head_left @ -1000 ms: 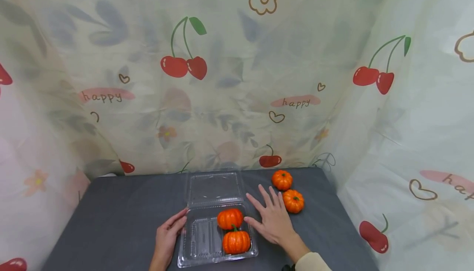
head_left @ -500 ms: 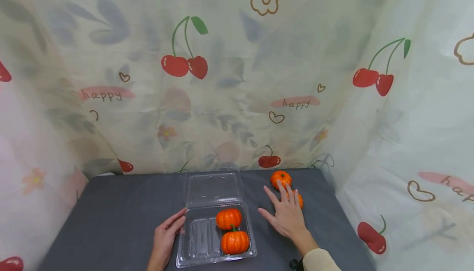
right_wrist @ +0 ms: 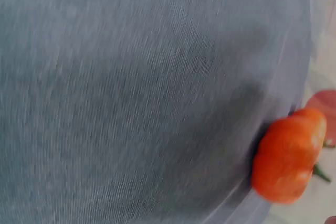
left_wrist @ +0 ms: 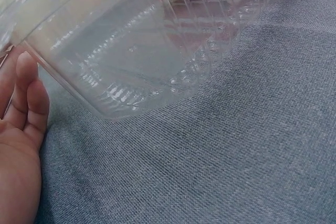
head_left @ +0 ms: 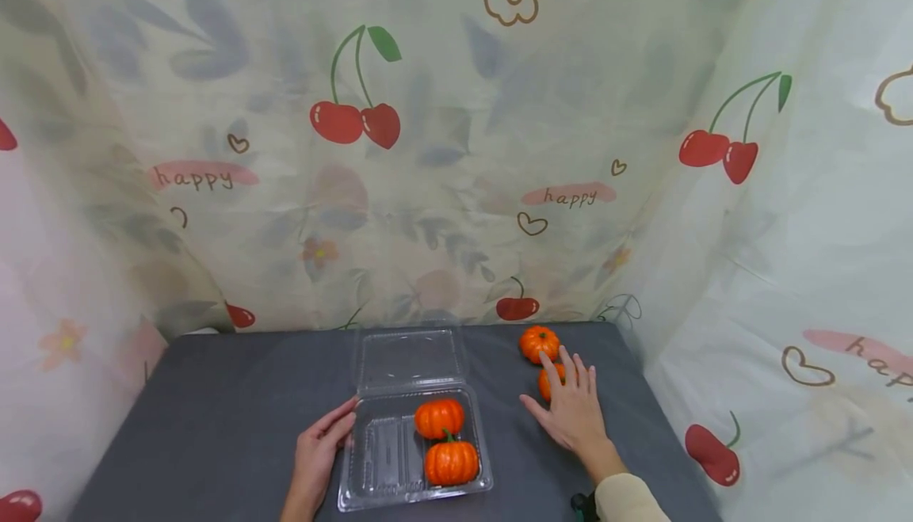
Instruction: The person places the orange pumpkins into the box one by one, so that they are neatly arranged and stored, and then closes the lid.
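Observation:
A clear plastic clamshell box (head_left: 388, 498) lies with its lid (head_left: 410, 360) folded back. Two small orange pumpkins, a rear one (head_left: 439, 418) and a front one (head_left: 452, 463), sit in its right half. My left hand (head_left: 317, 455) holds the box's left edge; in the left wrist view, the curled fingers (left_wrist: 37, 100) are at the wall. My right hand (head_left: 576, 419) reaches with spread fingers over a third pumpkin (head_left: 549, 383), partly covering it. Just behind it is another pumpkin (head_left: 539, 344). The right wrist view shows the pumpkins (right_wrist: 286, 161) overlapping, with green stems.
Dark grey cloth (head_left: 221, 419) covers the table. A printed curtain (head_left: 428, 189) hangs directly behind its back edge and along both sides. A small black object (head_left: 581, 504) shows by the right sleeve (head_left: 628, 498).
My right hand has moved right, away from the box, to the nearer loose pumpkin, which has shifted slightly left in view. My left hand has stayed at the box's edge.

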Demonstrator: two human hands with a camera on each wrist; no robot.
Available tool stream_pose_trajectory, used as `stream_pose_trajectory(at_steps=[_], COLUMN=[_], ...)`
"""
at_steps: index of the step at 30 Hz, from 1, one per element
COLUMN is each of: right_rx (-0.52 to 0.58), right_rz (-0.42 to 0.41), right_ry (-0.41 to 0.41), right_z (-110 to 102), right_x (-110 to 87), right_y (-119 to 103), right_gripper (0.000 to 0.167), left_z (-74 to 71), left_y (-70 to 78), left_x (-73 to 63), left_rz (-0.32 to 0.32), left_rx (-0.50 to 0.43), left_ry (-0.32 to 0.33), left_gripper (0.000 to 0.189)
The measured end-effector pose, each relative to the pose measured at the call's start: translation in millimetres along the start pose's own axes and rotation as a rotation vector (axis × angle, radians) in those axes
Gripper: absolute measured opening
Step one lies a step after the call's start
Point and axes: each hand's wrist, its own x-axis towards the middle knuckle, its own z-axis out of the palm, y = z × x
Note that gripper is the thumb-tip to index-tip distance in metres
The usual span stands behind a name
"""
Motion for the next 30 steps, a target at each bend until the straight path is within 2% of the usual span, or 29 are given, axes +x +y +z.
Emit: stream_pose_trajectory(at_steps=[6, 16, 21, 30], right_rx=[0.052, 0.215, 0.226, 0.243], right_rz=[0.067, 0.178, 0.222, 0.247], right_ry=[-0.024, -0.095, -0.127, -0.178], right_z=[-3.5, -10.7, -8.5, -2.9], right_x=[1.3, 1.6, 2.3, 3.7], right_y=[13.0, 24.7, 30.0, 38.1], right_gripper=[0.091, 0.085, 0.079, 0.074], left_z=[-1.1, -0.5, -1.3, -1.3], left_y=[0.3, -0.1, -0.7, -0.4], left_x=[-0.4, -0.2, -0.5, -0.6], left_rz=[0.007, 0.014, 0.017, 0.027], left_rx=[0.002, 0.007, 0.003, -0.002], left_ry=[-0.003, 0.000, 0.001, -0.008], left_gripper=[0.042, 0.041, 0.042, 0.042])
